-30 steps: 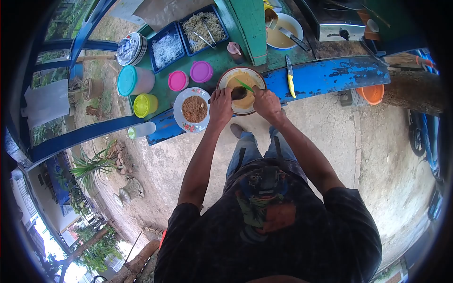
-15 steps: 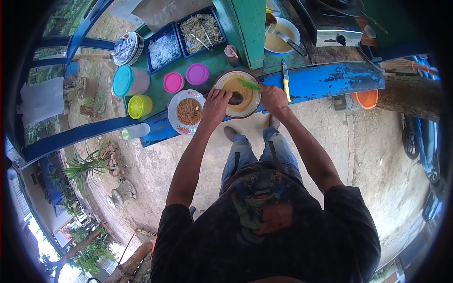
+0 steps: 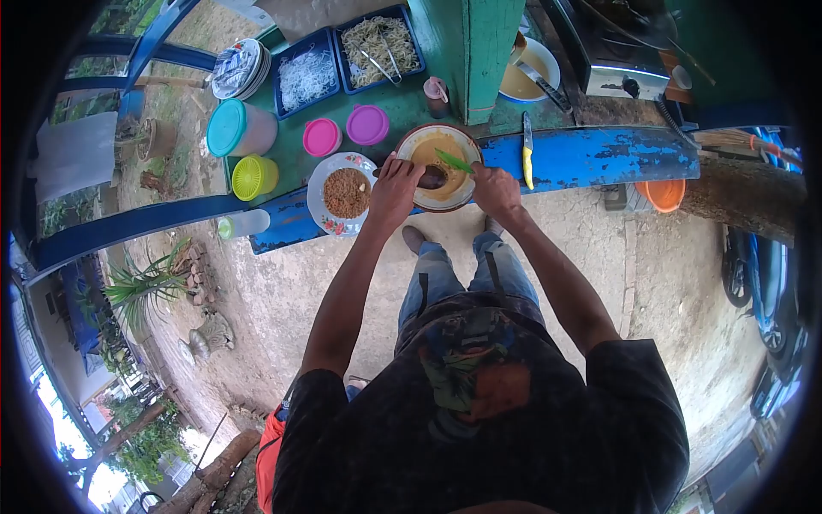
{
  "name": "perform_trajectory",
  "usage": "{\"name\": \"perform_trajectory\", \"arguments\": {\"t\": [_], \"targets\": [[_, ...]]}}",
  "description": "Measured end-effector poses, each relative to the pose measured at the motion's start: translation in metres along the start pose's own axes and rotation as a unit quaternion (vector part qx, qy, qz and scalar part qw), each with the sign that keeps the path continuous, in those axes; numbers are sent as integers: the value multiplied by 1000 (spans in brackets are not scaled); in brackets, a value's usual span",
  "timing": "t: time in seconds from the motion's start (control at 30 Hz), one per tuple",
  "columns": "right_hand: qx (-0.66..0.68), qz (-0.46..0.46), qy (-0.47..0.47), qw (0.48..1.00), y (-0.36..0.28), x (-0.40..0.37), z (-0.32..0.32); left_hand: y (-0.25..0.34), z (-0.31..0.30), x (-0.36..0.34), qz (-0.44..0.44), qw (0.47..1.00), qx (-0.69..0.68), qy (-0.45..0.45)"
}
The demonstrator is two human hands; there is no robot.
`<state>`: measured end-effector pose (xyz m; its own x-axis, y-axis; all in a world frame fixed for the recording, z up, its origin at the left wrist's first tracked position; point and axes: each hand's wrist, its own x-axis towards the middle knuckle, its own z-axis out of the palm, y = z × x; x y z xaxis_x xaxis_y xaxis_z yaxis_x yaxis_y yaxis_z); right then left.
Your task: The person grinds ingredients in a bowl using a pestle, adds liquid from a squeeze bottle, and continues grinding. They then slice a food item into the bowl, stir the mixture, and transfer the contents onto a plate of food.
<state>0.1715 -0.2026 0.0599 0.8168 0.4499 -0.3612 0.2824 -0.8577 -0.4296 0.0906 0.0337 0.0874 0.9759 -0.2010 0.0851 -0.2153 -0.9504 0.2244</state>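
A wide shallow bowl (image 3: 414, 147) with a brown rim stands at the counter's near edge, with thick tan sauce (image 3: 435, 147) spread over its inside. My left hand (image 3: 399, 183) is closed over the handle of a dark pestle (image 3: 433, 177), whose rounded head rests in the sauce. From the right, my right hand (image 3: 497, 190) grips a green spatula (image 3: 451, 159), its flat blade reaching over the sauce next to the pestle. Beside my left hand is a flowered plate (image 3: 318, 204) holding brown crumbly ground food (image 3: 346, 194).
Behind are pink (image 3: 322, 137) and purple (image 3: 367, 125) lidded tubs, and blue trays of white noodles (image 3: 306, 83) and yellowish noodles (image 3: 377, 53) with tongs. A yellow-handled knife (image 3: 527, 163) lies right of the bowl. A green post (image 3: 492, 60) rises behind it, near a stove (image 3: 629, 81).
The pestle head and green spatula have shifted slightly within the bowl, both hands keeping their grip. The whole view has moved a little with the head.
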Motion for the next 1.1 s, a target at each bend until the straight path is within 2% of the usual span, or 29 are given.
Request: {"name": "perform_trajectory", "arguments": {"t": [0.03,0.1,0.17,0.2,0.3,0.37,0.57,0.7,0.77,0.87,0.93,1.0,1.03,1.1], "targets": [[22,-1,18,1000,-5,-1,4,-1,1,-2,2,1000,-8,-7],[-6,6,-4,1000,-7,-10,3,2,0,-8,2,1000,-20,-17],[21,12,47,999,-13,-14,-15,-1,-5,7,1,1000,-27,-12],[20,13,40,999,-13,-18,-15,1,-5,5,-8,999,-35,-12],[36,-3,68,997,-14,-20,-21,4,-2,2,-13,999,-40,-11],[86,-50,113,989,-16,-29,-19,4,1,-1,11,1000,-24,-16],[26,-43,95,994,-1,-18,6,8,-5,1,25,1000,6,11],[52,-61,117,990,-18,-25,-4,10,-7,1,24,1000,-14,-11],[-22,-45,61,997,-15,-12,-4,11,-11,7,36,999,7,-18],[13,6,3,1000,-11,-2,-10,9,-8,5,10,1000,-8,-12],[48,4,17,999,-1,7,8,16,-9,-3,-7,1000,-14,3],[85,-18,30,996,1,16,15,27,-16,-12,-113,990,-85,7],[79,-9,50,996,-4,15,12,31,-18,-17,-129,989,-76,12],[72,-15,60,995,-11,4,7,45,-16,-28,-216,966,-124,77]]}}
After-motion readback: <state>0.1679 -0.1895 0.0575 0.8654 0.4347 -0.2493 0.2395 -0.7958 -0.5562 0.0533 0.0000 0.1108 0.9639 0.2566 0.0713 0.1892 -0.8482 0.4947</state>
